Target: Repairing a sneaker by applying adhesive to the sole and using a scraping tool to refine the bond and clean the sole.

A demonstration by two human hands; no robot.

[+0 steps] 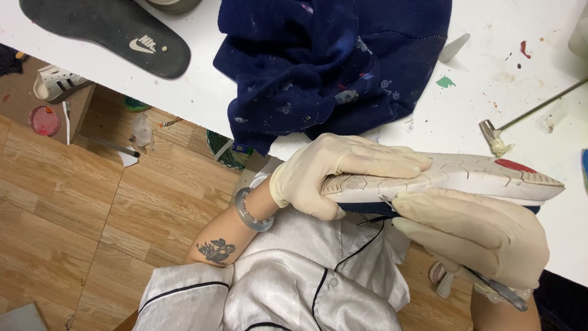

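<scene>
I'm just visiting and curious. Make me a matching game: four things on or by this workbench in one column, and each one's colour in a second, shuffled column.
Things:
1. cloth
2. insole
3. shoe sole under the left hand
4. small dish on the floor

Colours:
A. dark grey
B. off-white with a red patch
C. pinkish red
D. navy blue, paint-speckled

Pairs: 1-D, 2-A, 3-B, 4-C

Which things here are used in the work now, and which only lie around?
In use:
- left hand, pressing on the sole
- right hand, holding a thin tool
- upturned shoe

Lying about:
- dark insole
- paint-stained blue cloth
- small hammer
- white table
</scene>
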